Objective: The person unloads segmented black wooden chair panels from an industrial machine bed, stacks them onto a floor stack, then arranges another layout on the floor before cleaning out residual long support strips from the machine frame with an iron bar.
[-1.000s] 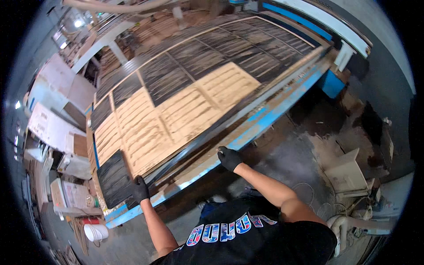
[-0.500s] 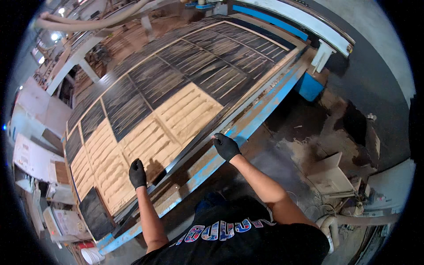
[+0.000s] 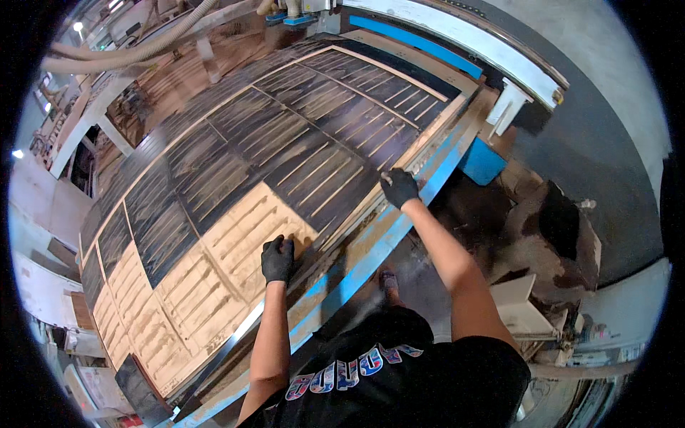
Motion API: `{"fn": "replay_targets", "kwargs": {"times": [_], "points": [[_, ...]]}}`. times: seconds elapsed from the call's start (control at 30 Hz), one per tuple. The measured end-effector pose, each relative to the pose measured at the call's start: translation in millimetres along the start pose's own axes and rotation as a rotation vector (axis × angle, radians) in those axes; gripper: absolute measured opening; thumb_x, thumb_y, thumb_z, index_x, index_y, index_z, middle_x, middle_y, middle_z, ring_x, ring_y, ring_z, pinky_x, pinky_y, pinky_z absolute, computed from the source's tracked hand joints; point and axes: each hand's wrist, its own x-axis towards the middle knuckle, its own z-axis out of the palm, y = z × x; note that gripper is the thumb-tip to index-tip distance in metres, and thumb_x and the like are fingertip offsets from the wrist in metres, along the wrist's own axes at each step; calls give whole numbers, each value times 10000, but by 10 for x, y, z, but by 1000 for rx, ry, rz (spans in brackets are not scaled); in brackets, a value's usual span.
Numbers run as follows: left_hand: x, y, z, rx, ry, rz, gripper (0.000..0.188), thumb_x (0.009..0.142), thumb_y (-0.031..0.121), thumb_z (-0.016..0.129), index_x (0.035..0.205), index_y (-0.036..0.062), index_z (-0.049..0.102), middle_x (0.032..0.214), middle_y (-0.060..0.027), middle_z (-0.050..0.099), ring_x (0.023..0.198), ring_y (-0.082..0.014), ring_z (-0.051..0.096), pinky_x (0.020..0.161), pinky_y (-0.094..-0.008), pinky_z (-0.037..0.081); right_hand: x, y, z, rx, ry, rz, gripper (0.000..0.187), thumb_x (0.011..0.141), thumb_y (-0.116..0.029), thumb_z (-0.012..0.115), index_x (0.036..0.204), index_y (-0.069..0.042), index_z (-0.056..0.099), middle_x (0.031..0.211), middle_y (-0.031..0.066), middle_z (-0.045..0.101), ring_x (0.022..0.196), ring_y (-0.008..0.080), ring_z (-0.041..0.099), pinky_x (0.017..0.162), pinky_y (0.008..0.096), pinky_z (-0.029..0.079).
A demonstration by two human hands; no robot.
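A large grooved board (image 3: 235,285) lies on a machine bed. Its near left part is bare pale wood, while dark sections (image 3: 235,143) with pale slots cover the rest. My left hand (image 3: 277,260), in a black glove, is over the right end of the pale part, its fingers curled; anything within them is hidden. Farther right, my right hand (image 3: 398,190), gloved likewise, is at the board's near edge with fingers closed. I cannot make out whether it holds something there. A dark flat piece (image 3: 137,385) lies at the board's near left corner.
A blue and rusty rail (image 3: 349,274) runs along the near side of the bed. The white machine gantry (image 3: 499,43) spans the far right. Thick hoses (image 3: 128,57) hang at far left. Brown scraps and a pale box (image 3: 517,303) lie on the floor at right.
My view has shifted right along the bed. Both hands have moved right and farther along the board's near edge; the left now lies over the right-hand pale section.
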Motion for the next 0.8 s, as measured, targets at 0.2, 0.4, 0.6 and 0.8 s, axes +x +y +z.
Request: {"fn": "replay_targets", "kwargs": {"times": [0.2,0.4,0.6,0.8], "points": [[621,193,699,292,-3,-283,437,824,428,482,1118,139,628,1043,-232,595,978,-387,565,847,-447,450,1694,1118,154,-121,-207,199,442,824,-388,495,1170,-120,562,1254,135,484,1131,338,471,951,465,383],[586,485,904,622,31,-534,365,820,412,480,1054,188,645,994,-195,611,968,-368,577,836,-449,455,2377,1593,384,-219,-298,226,438,805,-385,509,1135,-100,555,1214,131,474,1114,332,470,917,494,390],[570,26,1098,492,230,-479,300,793,326,557,931,97,693,941,-179,651,873,-327,626,787,-397,477,2586,1765,365,-198,-261,181,468,793,-418,530,1108,-73,560,1191,151,475,1123,321,460,917,479,390],[617,145,1071,-137,490,-682,277,766,240,528,818,12,678,771,-180,661,685,-294,625,644,-370,463,2794,1815,349,-86,-331,256,548,755,-521,561,1090,-88,577,1166,145,495,1114,337,468,905,481,398]]}}
